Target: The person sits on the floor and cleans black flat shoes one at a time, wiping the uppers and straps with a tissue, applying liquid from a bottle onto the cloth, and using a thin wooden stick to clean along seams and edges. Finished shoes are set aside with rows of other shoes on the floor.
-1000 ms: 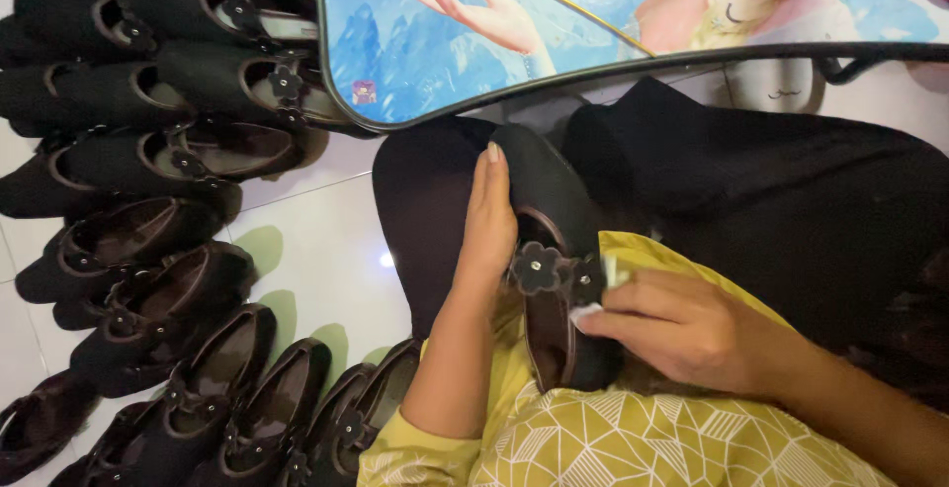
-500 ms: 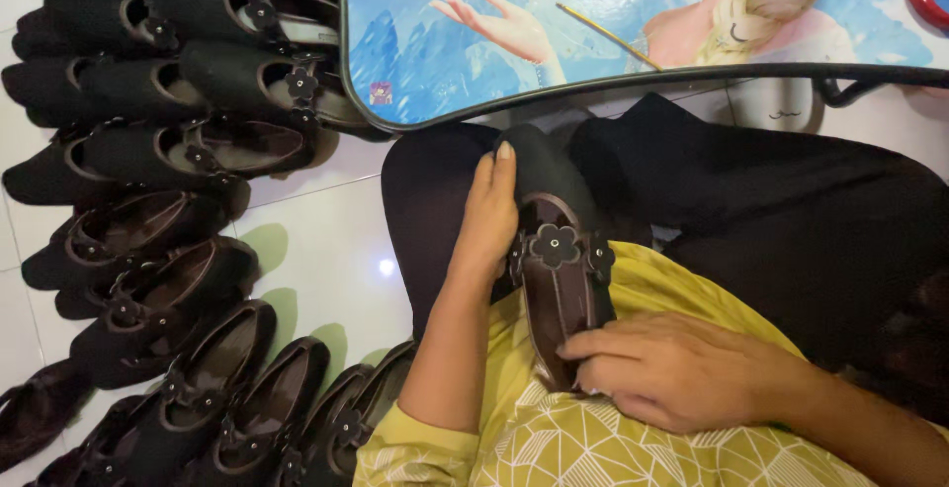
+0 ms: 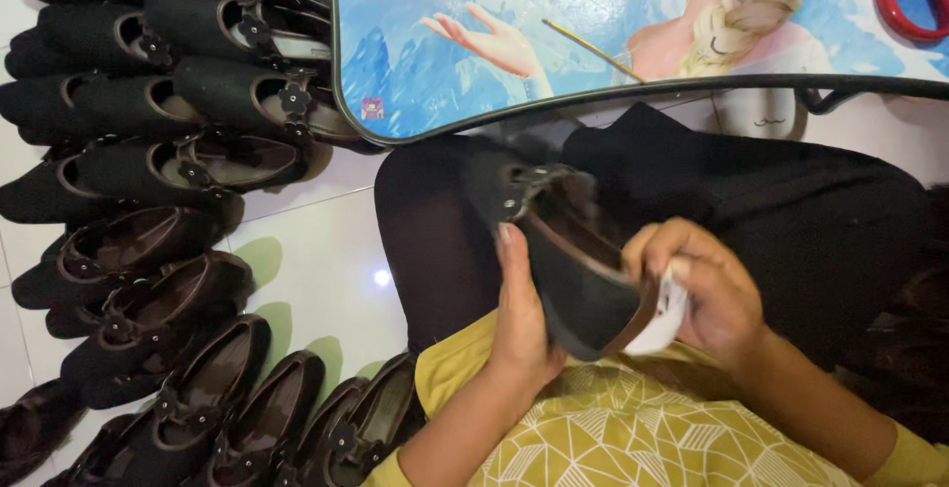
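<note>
Both forearms rise from the bottom edge over the lap. The left hand (image 3: 522, 324) stands upright, palm against the near side of the shoe (image 3: 568, 265), fingers (image 3: 506, 245) flat along it and thumb hidden behind, so it holds the shoe. The right hand (image 3: 697, 284) curls over the heel end, fingers clenched around the rim and a white tag (image 3: 672, 319). The shoe is held above the lap, tilted, toe toward the desk (image 3: 593, 111), sole side partly up; its strap end is blurred. The desk's far side is cut off. Rows of shoes (image 3: 158, 279) lie on the floor (image 3: 326, 250) at left, some cropped.
</note>
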